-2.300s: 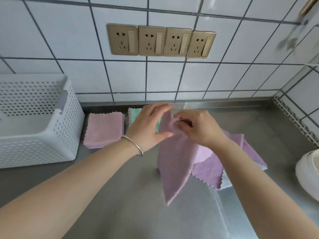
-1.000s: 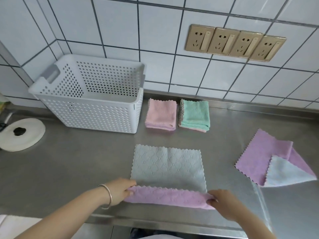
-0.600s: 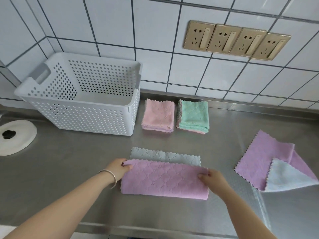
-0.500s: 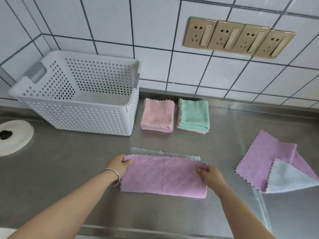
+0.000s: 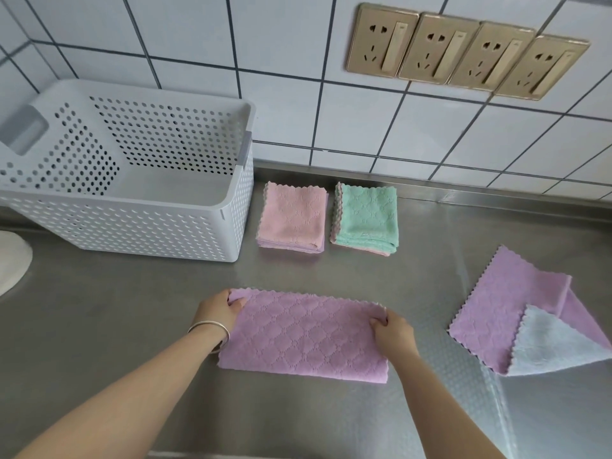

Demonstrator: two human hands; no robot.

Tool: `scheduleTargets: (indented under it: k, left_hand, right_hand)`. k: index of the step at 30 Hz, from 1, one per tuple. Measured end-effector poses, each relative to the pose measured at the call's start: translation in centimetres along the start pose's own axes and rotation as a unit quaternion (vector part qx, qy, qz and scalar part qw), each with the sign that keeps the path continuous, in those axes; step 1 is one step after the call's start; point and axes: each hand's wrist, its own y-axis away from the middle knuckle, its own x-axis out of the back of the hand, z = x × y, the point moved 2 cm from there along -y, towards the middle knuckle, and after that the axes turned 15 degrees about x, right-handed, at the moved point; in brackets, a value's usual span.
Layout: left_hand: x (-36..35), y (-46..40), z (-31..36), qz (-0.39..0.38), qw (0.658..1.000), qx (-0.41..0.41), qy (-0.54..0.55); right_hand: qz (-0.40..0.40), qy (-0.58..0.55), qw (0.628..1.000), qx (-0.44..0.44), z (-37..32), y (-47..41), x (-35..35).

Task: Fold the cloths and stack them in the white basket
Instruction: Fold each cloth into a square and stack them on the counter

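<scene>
- Head view: the white basket (image 5: 126,207) stands at the left against the tiled wall; its left end runs out of the picture, and I can make out no cloth through the part of its floor that shows.
- A white round thing (image 5: 11,266) at the far left edge is mostly cut off; I cannot tell what it is.
- The purple cloth (image 5: 304,336) lies folded in half on the steel counter (image 5: 99,326), a long strip in front of the person.
- The left hand (image 5: 218,309) pinches the strip's far left corner, thumb on top; its fingers underneath are hidden by the cloth.
- The right hand (image 5: 392,329) pinches the far right corner, fingers curled over the edge.
- A bracelet (image 5: 212,329) sits on the left wrist.
- Two folded cloths lie just beside the basket, near the wall: a pink one (image 5: 293,217) and a green one (image 5: 366,215), close together, whether touching is hard to say.
- One unfolded purple cloth (image 5: 503,309) lies well to the right, a corner turned back showing pale blue; that corner is cut off by the right edge.
- In all, four cloths, one basket, four sockets (image 5: 463,51) on the wall.
</scene>
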Motion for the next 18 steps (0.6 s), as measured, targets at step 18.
scheduleTargets:
  k: [18]
  left_hand:
    - [-0.6,3.1,1.6,0.220,0.960,-0.153,-0.082]
  right_hand:
    - [0.144,-0.047,0.988,-0.042,0.8,2.9,-0.5]
